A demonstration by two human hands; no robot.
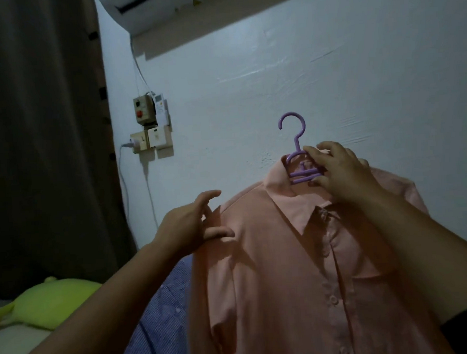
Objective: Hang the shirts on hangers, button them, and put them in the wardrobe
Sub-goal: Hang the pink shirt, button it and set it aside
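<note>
Progress, as judged from this view: 1 salmon-pink long-sleeved cotton shirt is already on its hanger and appears buttoned down the front placket, with several buttons lying closed; whether the top collar button is fastened cannot be told. The step left for this garment is transfer to the wardrobe, which is not in view. Whether other shirts remain cannot be told.

The shirt is held up in the air in front of a pale painted wall, above a bed with a blue checked cover; nothing carries it but the hands. Its collar is folded down, the shoulders sit evenly, and the fabric hangs with only light creasing.

The right hand grips the neck of the small lilac plastic hanger, fingers curled round the bars below the hook, which stands free and upright. The left hand rests at the shirt's shoulder seam, thumb pressed on the cloth, fingers spread apart and loosely bent, not clamped.

A lime-green plush cushion lies at the bed's left edge.
</note>
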